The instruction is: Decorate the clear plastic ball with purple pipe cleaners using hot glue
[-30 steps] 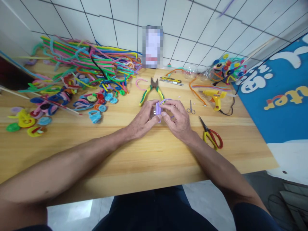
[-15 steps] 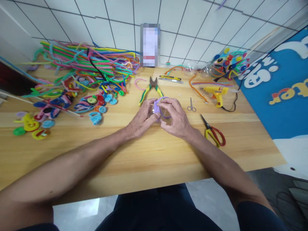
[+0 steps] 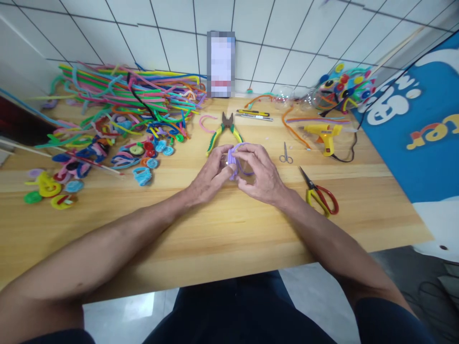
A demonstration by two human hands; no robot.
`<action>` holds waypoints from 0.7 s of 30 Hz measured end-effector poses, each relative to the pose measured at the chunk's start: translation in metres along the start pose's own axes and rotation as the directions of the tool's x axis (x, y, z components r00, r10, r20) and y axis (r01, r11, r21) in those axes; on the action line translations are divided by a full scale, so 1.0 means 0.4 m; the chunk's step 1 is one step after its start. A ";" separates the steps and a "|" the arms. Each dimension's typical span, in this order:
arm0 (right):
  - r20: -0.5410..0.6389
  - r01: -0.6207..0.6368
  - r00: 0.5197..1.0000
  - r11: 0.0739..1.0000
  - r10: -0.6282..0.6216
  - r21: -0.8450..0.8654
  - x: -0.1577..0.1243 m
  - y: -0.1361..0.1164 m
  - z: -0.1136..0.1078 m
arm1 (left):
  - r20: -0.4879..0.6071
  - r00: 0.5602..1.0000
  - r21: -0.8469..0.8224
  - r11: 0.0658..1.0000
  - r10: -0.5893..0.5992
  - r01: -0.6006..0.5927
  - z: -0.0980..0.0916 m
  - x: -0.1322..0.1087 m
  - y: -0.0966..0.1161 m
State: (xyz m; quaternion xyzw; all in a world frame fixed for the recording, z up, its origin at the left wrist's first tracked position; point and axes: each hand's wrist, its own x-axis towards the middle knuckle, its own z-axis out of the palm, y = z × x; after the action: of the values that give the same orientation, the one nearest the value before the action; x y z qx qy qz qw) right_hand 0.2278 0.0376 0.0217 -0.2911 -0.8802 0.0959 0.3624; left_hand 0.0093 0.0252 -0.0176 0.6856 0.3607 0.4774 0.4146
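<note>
Purple pipe cleaner (image 3: 232,165) lies in close side-by-side turns between my hands, with a loose loop curving out to the right. My left hand (image 3: 215,172) is closed around the left side of the turns, its thumb pressing on their lower part. From the right, my right hand (image 3: 260,172) pinches the pipe cleaner near the top with thumb and fingers curled. Something clear and shiny shows at the left edge of the turns, mostly hidden by my fingers. Just beyond my hands lie pliers (image 3: 227,126) with green and yellow handles.
Bundled coloured pipe cleaners (image 3: 118,91) and small twisted pieces fill the left. To the right lie small scissors (image 3: 286,155), red-and-yellow-handled scissors (image 3: 317,193) and a yellow glue gun (image 3: 326,136). A utility knife (image 3: 254,112) lies behind, and a phone (image 3: 220,64) leans on the tiled wall.
The view has shifted slightly. Both hands keep hold of the purple pipe cleaner in nearly the same place, with only a small shift of the fingers.
</note>
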 end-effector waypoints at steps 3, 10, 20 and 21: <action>0.004 -0.002 1.000 1.000 0.002 0.004 -0.001 0.000 -0.001 | 0.002 1.000 -0.004 1.000 -0.005 0.005 -0.002 -0.001 -0.004; 0.003 0.021 1.000 1.000 -0.021 -0.009 0.000 0.001 0.002 | 0.013 1.000 0.008 1.000 -0.010 0.010 -0.004 0.001 -0.001; 0.002 0.025 1.000 1.000 -0.025 -0.010 0.001 -0.002 0.000 | 0.013 1.000 0.039 0.999 -0.001 0.000 -0.004 0.000 0.011; 0.003 0.021 1.000 1.000 -0.021 -0.010 0.001 -0.002 0.000 | 0.015 1.000 0.039 0.999 -0.002 0.002 -0.004 0.000 0.012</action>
State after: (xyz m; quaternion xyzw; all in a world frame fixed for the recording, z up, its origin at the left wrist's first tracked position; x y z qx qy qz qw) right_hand 0.2272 0.0374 0.0223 -0.2833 -0.8842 0.0882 0.3609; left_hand 0.0083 0.0239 -0.0129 0.6966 0.3675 0.4648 0.4045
